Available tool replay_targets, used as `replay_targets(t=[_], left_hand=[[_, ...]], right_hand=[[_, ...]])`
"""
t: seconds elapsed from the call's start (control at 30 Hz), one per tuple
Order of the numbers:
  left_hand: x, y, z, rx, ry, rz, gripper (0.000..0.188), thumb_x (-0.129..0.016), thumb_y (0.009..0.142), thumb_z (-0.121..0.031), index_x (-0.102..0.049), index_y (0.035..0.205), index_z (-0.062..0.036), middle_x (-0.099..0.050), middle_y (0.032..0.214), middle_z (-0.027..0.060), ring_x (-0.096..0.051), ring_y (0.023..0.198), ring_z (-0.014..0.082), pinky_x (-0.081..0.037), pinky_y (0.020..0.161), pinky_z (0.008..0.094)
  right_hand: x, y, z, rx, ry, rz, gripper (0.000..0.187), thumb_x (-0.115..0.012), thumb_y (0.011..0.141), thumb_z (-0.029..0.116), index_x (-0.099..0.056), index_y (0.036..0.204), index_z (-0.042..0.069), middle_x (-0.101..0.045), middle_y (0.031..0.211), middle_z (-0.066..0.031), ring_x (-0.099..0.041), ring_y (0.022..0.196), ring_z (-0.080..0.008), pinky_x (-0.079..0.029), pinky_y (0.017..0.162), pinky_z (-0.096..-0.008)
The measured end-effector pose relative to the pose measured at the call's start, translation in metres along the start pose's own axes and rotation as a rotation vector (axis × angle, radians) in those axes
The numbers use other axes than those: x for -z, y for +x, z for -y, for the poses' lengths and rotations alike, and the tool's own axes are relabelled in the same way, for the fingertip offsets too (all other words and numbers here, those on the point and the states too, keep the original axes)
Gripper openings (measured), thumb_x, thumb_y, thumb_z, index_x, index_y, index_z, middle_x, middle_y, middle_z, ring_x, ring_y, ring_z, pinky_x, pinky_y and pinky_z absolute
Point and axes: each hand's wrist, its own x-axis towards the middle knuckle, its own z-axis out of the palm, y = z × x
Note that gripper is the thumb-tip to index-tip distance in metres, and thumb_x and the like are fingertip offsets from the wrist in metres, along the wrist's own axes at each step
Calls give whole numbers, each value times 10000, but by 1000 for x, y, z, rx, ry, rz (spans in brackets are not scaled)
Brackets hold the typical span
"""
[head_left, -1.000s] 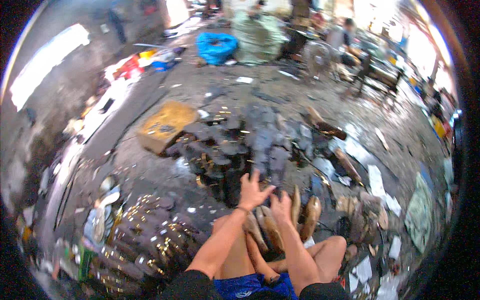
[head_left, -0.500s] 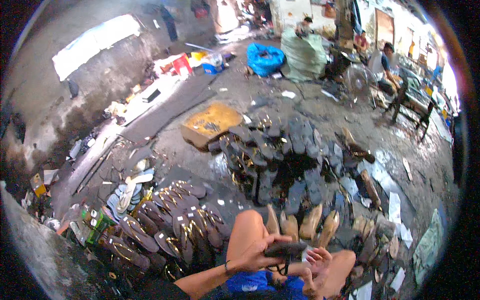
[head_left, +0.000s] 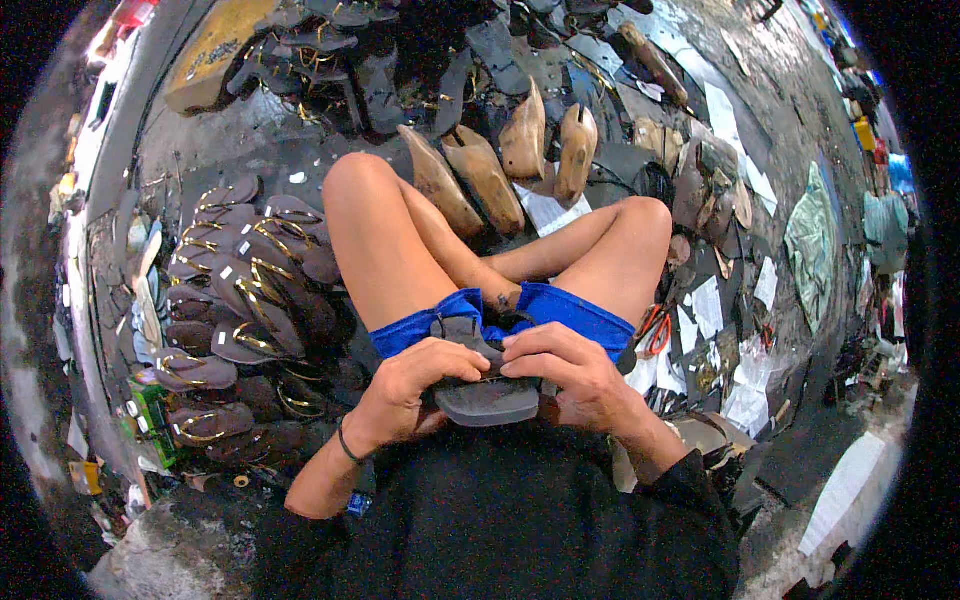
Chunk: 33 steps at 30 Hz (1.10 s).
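A dark sandal (head_left: 487,404) is held above my lap, its sole's end turned toward me. My left hand (head_left: 425,378) grips it from the left, thumb pressed on the top. From the other side my right hand (head_left: 568,370) pinches it, fingers bent over the upper surface near a dark strap. The undersides of both hands are hidden. To the left of my knee lie rows of finished-looking sandals (head_left: 240,340) with gold straps and small white tags. Beyond my crossed legs are several wooden shoe lasts (head_left: 483,180).
A heap of dark sandals (head_left: 375,85) lies farther out, beside a tan block (head_left: 215,55). On the right are red-handled scissors (head_left: 655,330), white paper scraps (head_left: 707,305) and a pale green cloth (head_left: 812,245). A green box (head_left: 150,425) stands at the left.
My view has tipped down toward my lap. The sandal, earlier in my left hand with my right hand open beside it, is now drawn close and held by both hands.
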Motion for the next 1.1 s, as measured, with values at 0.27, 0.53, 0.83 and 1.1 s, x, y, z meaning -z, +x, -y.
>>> replay_targets(t=[0.27,0.53,0.83,1.1], left_hand=[[1,23,3,275,-77,-659,409,-765,799,-10,-589,1168,-8,-718,1035,89,-700,903,207,-572,846,356],[-32,19,64,455,-990,-247,573,-692,847,-63,-477,1371,25,-615,1276,194,-671,1060,293,-555,927,444],[-19,47,82,432,-972,-415,598,-710,937,-327,-460,1377,-7,-604,1320,169,-680,991,227,-593,829,378],[-4,69,106,407,-824,-527,646,-624,967,-445,-467,1392,15,-611,1288,143,-678,925,207,-583,811,349]], right_hand=[[9,61,-82,-65,86,-176,470,-782,848,248,-605,1224,29,-620,1181,-156,-586,1183,-321,-475,979,-450],[-50,128,-267,-352,-586,-663,422,-660,899,202,-575,1288,64,-517,1318,-174,-486,1199,-393,-424,1004,-483],[-1,164,-287,-914,-867,-293,903,-724,806,552,-359,1445,27,-282,1521,-213,-513,1201,-445,-433,969,-563],[23,69,-255,-364,1335,-947,579,-595,908,358,-517,1319,-42,-614,1256,-234,-641,1095,-401,-533,939,-475]])
